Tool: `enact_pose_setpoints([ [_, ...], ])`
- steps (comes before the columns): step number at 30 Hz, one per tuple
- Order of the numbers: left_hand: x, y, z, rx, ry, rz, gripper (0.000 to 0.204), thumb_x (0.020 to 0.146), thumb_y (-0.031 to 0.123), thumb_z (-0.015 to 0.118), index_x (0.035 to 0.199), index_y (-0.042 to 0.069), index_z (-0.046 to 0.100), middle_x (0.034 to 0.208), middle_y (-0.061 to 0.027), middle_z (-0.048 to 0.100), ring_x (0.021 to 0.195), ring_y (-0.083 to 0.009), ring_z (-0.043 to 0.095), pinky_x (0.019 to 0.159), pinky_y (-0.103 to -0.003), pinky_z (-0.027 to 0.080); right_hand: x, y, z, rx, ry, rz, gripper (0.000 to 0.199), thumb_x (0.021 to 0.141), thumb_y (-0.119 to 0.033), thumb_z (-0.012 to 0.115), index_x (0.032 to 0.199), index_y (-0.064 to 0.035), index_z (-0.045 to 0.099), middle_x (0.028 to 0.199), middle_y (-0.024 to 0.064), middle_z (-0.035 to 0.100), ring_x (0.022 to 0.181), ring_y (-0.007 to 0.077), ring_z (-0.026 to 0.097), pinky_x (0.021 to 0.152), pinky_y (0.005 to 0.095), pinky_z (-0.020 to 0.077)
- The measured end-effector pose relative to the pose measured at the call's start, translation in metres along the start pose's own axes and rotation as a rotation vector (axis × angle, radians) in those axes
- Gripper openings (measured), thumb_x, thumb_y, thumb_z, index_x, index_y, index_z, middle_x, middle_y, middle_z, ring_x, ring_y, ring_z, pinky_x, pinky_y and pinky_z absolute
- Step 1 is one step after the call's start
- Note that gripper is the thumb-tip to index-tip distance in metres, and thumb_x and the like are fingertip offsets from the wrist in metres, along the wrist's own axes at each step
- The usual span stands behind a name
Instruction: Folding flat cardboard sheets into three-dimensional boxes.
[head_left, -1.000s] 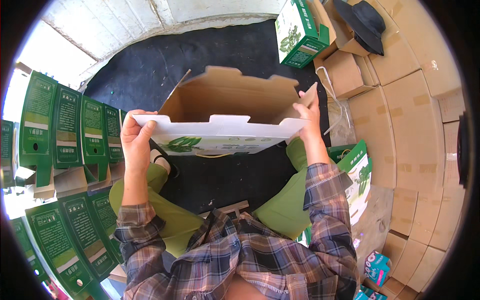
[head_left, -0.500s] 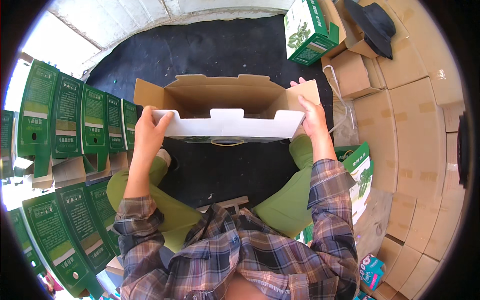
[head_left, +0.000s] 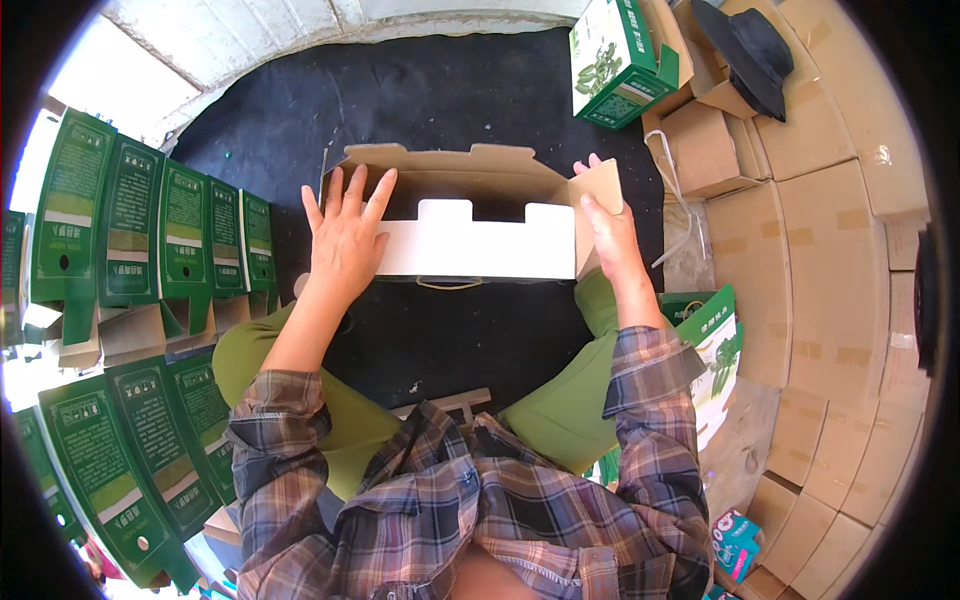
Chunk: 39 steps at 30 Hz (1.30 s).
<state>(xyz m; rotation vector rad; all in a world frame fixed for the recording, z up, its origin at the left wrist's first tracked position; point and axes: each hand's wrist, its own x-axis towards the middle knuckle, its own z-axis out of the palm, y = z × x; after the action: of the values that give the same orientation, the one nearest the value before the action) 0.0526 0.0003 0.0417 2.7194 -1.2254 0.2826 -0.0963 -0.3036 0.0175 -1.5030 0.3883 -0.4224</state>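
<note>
Between my hands stands a cardboard box [head_left: 500,245], open at the top, brown inside, with a white notched flap along its near side and a brown notched flap along the far side. A thin cord handle [head_left: 449,285] hangs below the near edge. My left hand [head_left: 345,235] lies over the box's left end, fingers spread, and covers most of the end flap there. At the other end, my right hand [head_left: 612,232] grips the upright brown end flap [head_left: 600,192], thumb on the near face and fingertips showing behind it.
Green cartons [head_left: 135,225] stand in rows on the left. Stacked brown boxes [head_left: 830,270] line the right side, with a black hat [head_left: 750,55] on top. A green and white carton [head_left: 610,70] sits at the far right. Black sheeting [head_left: 420,90] covers the floor.
My left hand has moved from pinching the near left corner to lying spread over the left end, where the flap no longer sticks out. The near white flap stands higher. My right hand keeps its grip.
</note>
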Motion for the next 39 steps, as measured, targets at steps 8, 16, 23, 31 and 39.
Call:
enact_pose_setpoints([
  [8, 0.003, 0.002, 0.001, 0.054, -0.079, -0.034, 0.091, 0.070, 0.012, 0.076, 0.147, 0.022, 0.030, 0.147, -0.0151, 0.036, 0.139, -0.0356, 0.028, 0.109, -0.063, 0.017, -0.010, 0.004, 0.017, -0.670, -0.130, -0.193, 0.066, 0.083, -0.028, 0.071, 0.141, -0.0120, 0.045, 0.147, 0.0195, 0.037, 0.133, 0.0342, 0.037, 0.110, 0.0428, 0.0309],
  [16, -0.008, 0.004, 0.016, 0.042, -0.091, 0.231, 0.063, 0.075, 0.000, 0.062, 0.134, 0.015, 0.048, 0.135, -0.0062, 0.050, 0.135, -0.0274, 0.037, 0.107, -0.061, 0.026, -0.006, 0.016, 0.023, -0.947, -0.148, -0.195, 0.055, 0.077, -0.013, 0.073, 0.129, -0.0206, 0.058, 0.148, 0.0181, 0.034, 0.128, 0.0383, 0.040, 0.107, 0.0431, 0.0363],
  [23, -0.016, 0.001, 0.002, -0.443, -0.121, 0.282, 0.038, 0.075, 0.003, 0.066, 0.112, 0.009, 0.063, 0.115, -0.0075, 0.064, 0.116, -0.0248, 0.056, 0.103, -0.046, 0.040, -0.005, 0.017, 0.025, -0.986, -0.110, -0.249, 0.070, 0.074, -0.001, 0.072, 0.136, -0.0223, 0.049, 0.147, 0.0177, 0.035, 0.126, 0.0388, 0.042, 0.104, 0.0438, 0.0390],
  [31, -0.012, -0.040, 0.027, -0.796, -0.098, -0.380, 0.034, 0.081, 0.016, 0.067, 0.111, 0.000, 0.063, 0.103, -0.0174, 0.068, 0.099, -0.0282, 0.066, 0.087, -0.035, 0.050, -0.007, 0.007, 0.041, -0.798, 0.002, -0.264, 0.075, 0.070, 0.000, 0.074, 0.137, -0.0204, 0.044, 0.131, 0.0125, 0.052, 0.117, 0.0342, 0.051, 0.100, 0.0406, 0.0428],
  [39, -0.001, -0.064, 0.024, -0.669, 0.108, -0.595, 0.031, 0.083, 0.016, 0.066, 0.111, 0.005, 0.061, 0.112, -0.0163, 0.062, 0.103, -0.0283, 0.060, 0.089, -0.036, 0.046, -0.004, 0.025, 0.021, -1.004, -0.101, -0.308, 0.053, 0.076, 0.000, 0.065, 0.126, -0.0200, 0.061, 0.133, 0.0094, 0.053, 0.118, 0.0318, 0.051, 0.101, 0.0385, 0.0418],
])
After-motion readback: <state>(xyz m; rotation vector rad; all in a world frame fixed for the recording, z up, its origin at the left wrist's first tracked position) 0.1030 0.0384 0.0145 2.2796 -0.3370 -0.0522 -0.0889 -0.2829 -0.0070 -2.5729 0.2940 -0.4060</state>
